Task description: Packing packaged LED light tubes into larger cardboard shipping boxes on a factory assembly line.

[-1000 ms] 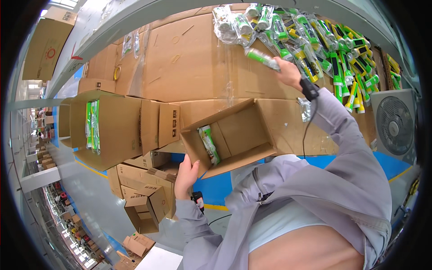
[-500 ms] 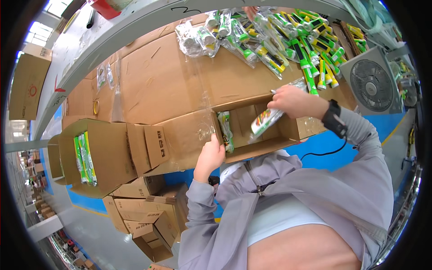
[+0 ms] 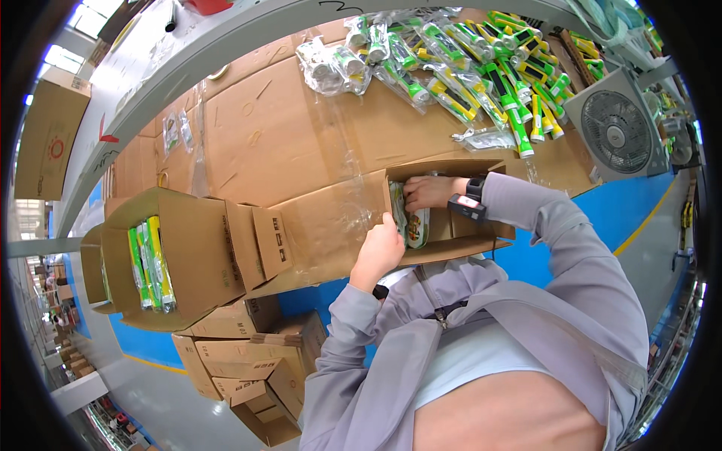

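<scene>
An open cardboard box [image 3: 460,248] lies at the table's near edge, in front of me. My left hand [image 3: 381,252] is closed on its left wall, with the index finger along the rim. My right hand [image 3: 432,193] reaches inside, fingers bent over a clear-bagged packet [image 3: 417,227] with a white, green and colourful print. That packet stands near the left inner wall, beside another bagged packet [image 3: 398,209] that is partly hidden. Fingertips of the right hand are partly out of sight behind the packets.
Green and yellow flashlights [image 3: 519,113], many bagged, are piled at the back right, near a grey fan [image 3: 618,131]. Another open box [image 3: 192,255] at the left holds several bagged flashlights [image 3: 151,263]. Cardboard boxes [image 3: 252,361] stand on the floor below. A grey frame bar [image 3: 248,34] crosses above.
My right hand has moved left and down into the box with the bagged packet, setting it by the left wall. The box and my left hand have shifted slightly right in view.
</scene>
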A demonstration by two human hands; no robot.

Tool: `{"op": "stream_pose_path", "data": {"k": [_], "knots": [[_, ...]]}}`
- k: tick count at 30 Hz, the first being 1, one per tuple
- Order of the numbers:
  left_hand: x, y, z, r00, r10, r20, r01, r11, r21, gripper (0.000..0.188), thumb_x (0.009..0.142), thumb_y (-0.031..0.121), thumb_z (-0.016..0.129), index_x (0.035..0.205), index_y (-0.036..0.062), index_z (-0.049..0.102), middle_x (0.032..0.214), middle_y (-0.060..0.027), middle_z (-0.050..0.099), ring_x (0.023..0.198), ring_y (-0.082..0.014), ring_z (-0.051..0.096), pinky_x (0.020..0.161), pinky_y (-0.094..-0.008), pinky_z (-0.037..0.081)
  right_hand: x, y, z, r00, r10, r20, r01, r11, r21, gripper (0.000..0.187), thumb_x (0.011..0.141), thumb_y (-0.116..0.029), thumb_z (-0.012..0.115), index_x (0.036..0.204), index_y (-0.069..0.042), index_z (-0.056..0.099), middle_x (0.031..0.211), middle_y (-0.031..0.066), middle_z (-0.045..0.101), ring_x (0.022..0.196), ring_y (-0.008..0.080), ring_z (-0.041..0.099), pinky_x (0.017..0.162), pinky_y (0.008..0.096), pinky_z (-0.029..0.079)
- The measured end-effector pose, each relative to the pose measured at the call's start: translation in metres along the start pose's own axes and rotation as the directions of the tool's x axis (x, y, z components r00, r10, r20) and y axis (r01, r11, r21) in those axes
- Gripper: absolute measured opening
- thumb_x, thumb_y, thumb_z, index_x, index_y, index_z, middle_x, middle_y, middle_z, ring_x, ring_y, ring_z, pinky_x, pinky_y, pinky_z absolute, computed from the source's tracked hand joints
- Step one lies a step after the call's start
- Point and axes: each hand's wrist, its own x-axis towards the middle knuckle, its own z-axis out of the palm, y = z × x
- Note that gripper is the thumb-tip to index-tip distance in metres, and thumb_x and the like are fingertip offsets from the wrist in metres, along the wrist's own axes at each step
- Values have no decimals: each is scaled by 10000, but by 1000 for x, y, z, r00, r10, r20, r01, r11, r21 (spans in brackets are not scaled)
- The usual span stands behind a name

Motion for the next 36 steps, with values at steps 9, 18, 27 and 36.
{"op": "stream_pose_path", "data": {"k": [9,18,27,36], "knots": [[-7,-5,-3,999,-38,-24,37,996,-78,318,821,124,492,1058,-70,409,748,-330,569,755,-492,559,695,-544,446,-17,-65,-15,556,778,-291,-729,625,278,220,735,-191,582,894,-40,562,968,164,542,992,331,504,857,386,404],[-11,3,7,997,-78,-27,75,993,-94,329,828,125,486,1083,-69,410,747,-330,573,737,-497,561,701,-551,445,4,-43,48,421,810,407,-784,99,613,571,948,-455,297,778,-7,608,579,112,564,515,247,566,550,395,451],[-11,8,5,983,-157,-99,156,988,-21,372,831,101,476,1143,-85,395,716,-318,577,707,-471,582,658,-535,466,13,-24,33,523,668,529,-832,266,487,428,925,-390,415,917,-6,605,610,100,601,526,223,578,543,367,450],[-71,-40,-40,849,-423,-316,393,906,-157,280,840,96,518,1072,-48,454,687,-268,558,654,-433,578,533,-458,422,-61,35,-128,733,660,165,-247,32,969,261,918,-265,522,1031,-36,574,740,48,633,541,93,611,449,192,439]]}}
